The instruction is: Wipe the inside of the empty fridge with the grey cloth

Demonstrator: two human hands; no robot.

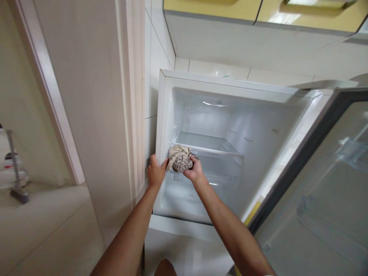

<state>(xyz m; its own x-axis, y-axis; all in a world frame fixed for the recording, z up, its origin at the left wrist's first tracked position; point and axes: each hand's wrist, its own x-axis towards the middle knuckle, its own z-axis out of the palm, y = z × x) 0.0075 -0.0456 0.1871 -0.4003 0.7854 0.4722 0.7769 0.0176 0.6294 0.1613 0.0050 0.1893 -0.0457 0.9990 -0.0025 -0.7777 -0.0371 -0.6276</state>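
While the fridge (230, 126) stands open, we hold a cloth at its left shelf corner.

Our right hand (194, 170) closes its grip around the bunched patterned cloth (179, 159), pressing it to the near left end of the glass shelf (207, 143); our left hand (155, 172) braces flat against the cabinet's left edge, apparently for steadiness, holding nothing.

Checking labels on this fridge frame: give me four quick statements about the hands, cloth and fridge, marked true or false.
1. The right hand holds a bunched cloth at the front edge of the glass shelf. True.
2. The fridge door is closed. False: it stands open at the right.
3. The left hand rests at the left edge of the fridge frame. True.
4. The shelf is full of food. False: nothing shows on it.
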